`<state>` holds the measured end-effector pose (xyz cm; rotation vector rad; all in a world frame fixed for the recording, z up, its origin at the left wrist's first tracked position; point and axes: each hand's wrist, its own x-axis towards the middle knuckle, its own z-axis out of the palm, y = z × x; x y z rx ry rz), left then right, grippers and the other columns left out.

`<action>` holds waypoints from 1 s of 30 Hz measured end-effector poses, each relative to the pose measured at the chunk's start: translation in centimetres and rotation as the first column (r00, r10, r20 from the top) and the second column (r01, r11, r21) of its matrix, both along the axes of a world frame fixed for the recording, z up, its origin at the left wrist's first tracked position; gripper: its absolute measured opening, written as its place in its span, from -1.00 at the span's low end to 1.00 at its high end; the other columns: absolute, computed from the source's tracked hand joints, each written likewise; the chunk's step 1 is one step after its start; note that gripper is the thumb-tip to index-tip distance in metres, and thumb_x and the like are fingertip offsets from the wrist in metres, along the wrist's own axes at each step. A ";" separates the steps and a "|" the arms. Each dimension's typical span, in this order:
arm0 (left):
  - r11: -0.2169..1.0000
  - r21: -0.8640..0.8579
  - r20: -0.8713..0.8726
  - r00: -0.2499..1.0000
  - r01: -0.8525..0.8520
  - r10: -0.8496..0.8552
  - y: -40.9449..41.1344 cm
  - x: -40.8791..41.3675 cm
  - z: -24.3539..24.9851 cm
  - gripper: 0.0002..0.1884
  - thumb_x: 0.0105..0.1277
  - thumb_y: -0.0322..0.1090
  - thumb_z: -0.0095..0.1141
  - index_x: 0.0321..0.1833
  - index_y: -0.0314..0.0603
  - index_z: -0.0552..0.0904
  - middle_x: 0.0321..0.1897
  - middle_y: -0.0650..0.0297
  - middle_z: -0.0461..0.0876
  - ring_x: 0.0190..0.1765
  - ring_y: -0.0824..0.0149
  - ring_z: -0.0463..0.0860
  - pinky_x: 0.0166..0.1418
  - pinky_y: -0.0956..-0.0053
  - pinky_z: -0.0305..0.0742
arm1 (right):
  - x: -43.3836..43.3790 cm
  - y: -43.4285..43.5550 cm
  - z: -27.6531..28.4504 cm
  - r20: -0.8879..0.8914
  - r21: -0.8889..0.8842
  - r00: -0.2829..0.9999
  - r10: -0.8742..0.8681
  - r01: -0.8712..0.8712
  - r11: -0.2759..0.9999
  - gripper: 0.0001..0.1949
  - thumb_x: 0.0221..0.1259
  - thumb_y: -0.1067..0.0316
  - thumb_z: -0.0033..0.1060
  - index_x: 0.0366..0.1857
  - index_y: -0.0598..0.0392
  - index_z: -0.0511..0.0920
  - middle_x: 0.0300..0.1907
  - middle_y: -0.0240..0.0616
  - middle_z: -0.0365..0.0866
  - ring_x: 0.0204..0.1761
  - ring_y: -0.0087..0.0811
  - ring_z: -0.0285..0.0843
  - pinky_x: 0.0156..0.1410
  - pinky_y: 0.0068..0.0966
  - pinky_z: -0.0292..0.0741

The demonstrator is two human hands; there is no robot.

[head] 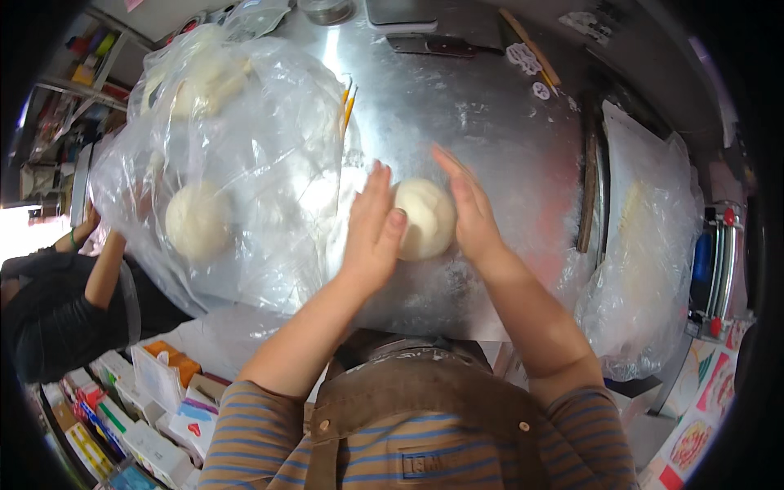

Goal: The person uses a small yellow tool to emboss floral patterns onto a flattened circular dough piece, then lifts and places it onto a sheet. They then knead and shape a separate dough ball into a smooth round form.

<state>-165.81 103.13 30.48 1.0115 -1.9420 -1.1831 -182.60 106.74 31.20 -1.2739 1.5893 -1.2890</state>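
Observation:
A smooth, pale ball of dough (425,217) sits on the metal worktop (416,294) in front of me, between my two palms. Along its left side lies my left hand (375,229), fingers straight and the thumb against the dough. My right hand (474,214) cups the right side, with its fingertips pointing up and away from the ball. To the left, a clear plastic sheet (275,135) covers another round dough ball (199,220) and a larger lump of dough (208,86) farther back.
A cleaver (438,45) lies at the back near a flat scale (401,24). Thin yellow-handled tools (348,110) rest by the sheet's edge. On the right are a wooden stick (588,184) and a plastic-covered tray (643,226). Another person (67,306) stands at left.

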 end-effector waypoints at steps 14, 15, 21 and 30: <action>0.944 -0.008 -0.072 0.941 0.330 -0.330 -4.6 -1.7 -0.2 -0.17 0.42 0.28 -0.42 0.30 -0.52 0.34 0.32 -0.27 0.28 0.41 -0.18 0.22 0.46 0.09 0.08 | 2.1 1.1 1.2 0.222 0.090 0.897 -0.383 0.372 0.924 -0.47 0.52 0.06 -0.51 0.39 0.14 0.24 0.46 -0.12 0.15 0.49 -0.18 0.03 0.55 -0.33 -0.08; 0.937 0.043 -0.127 0.933 0.346 -0.338 -5.6 -1.7 0.2 -0.19 0.43 0.26 -0.42 0.30 -0.49 0.36 0.33 -0.25 0.29 0.41 -0.17 0.22 0.47 0.10 0.07 | 2.4 1.2 0.9 0.132 0.054 0.908 -0.398 0.395 0.917 -0.49 0.51 0.08 -0.47 0.36 0.15 0.28 0.43 -0.11 0.19 0.48 -0.18 0.06 0.55 -0.32 -0.07; 0.923 -0.052 -0.077 0.920 0.382 -0.385 -3.3 -3.1 0.2 -0.25 0.45 0.17 -0.40 0.28 -0.54 0.35 0.29 -0.24 0.33 0.31 -0.21 0.34 0.39 0.11 0.20 | 6.0 1.7 -0.3 -0.332 -0.035 0.862 -0.383 0.395 0.918 -0.55 0.45 0.17 -0.30 0.20 0.23 0.46 0.29 -0.07 0.42 0.41 -0.18 0.21 0.52 -0.28 0.01; 0.895 -0.177 -0.004 0.909 0.410 -0.417 -6.4 -0.4 0.9 -0.11 0.18 0.29 0.08 0.36 -0.36 0.32 0.42 -0.15 0.19 0.39 -0.12 0.30 0.43 0.17 0.20 | 2.5 2.5 0.7 -0.042 -0.102 0.923 -0.383 0.377 0.920 -0.44 0.49 0.02 -0.53 0.27 0.22 0.39 0.33 -0.04 0.36 0.48 -0.17 0.10 0.57 -0.24 -0.13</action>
